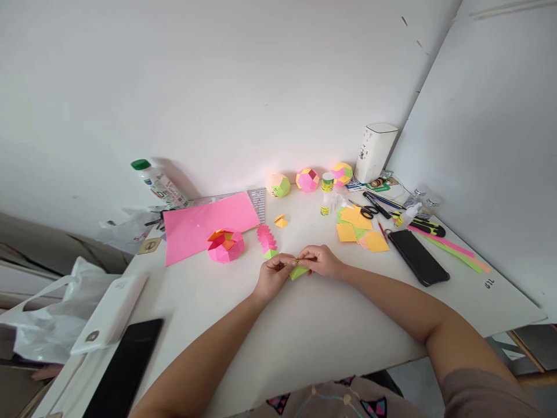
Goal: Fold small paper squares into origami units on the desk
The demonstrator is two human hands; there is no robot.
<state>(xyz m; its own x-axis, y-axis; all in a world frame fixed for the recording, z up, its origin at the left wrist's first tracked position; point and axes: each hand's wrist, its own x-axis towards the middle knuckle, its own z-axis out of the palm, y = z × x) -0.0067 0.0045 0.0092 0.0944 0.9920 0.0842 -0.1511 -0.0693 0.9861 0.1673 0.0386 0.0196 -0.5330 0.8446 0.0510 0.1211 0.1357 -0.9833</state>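
A small piece of green paper [298,271] is pinched between both hands above the white table, with part of it covered by the fingers. My left hand [275,271] is closed on its left side, and my right hand [321,261] grips its upper right. Just beyond my left hand lies a row of folded pink paper units [266,238], ending in a green unit [270,253]. Farther back sits a single folded orange piece [281,221]. Left of the hands stands a pink folded-paper ball [227,248], its top open and orange and red inside.
Three paper balls [308,180] line the wall behind a glue bottle [325,204]. Sticky notes [347,232], scissors [369,211] and a phone [418,256] lie to the right. At left are a pink sheet [209,223], a leaning white bottle [163,187] and a black tablet-like slab [124,368].
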